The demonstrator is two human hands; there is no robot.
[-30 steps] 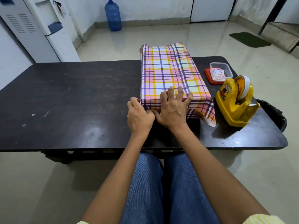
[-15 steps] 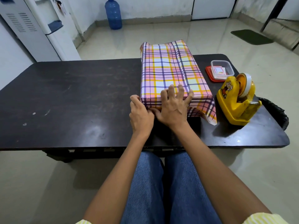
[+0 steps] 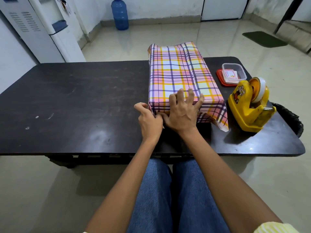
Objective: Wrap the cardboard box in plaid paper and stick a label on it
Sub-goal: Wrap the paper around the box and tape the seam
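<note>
Box (image 3: 181, 73) in plaid paper (image 3: 175, 64) lies right of centre on table (image 3: 75, 101), long axis running away from the person. Right hand (image 3: 182, 113) over near top edge, fingers (image 3: 191, 96) spread apart, pressing paper flat. Left hand (image 3: 149, 120) at near-left corner, fingers curled, pinching the paper fold there. Loose flap (image 3: 220, 118) hangs at near-right corner. Tape dispenser (image 3: 249, 105) just right of box.

Soft indoor light, sharp focus, wide-angle edge distortion.

Pink-yellow-purple plaid paper (image 3: 178, 73), black table (image 3: 84, 101)
</note>
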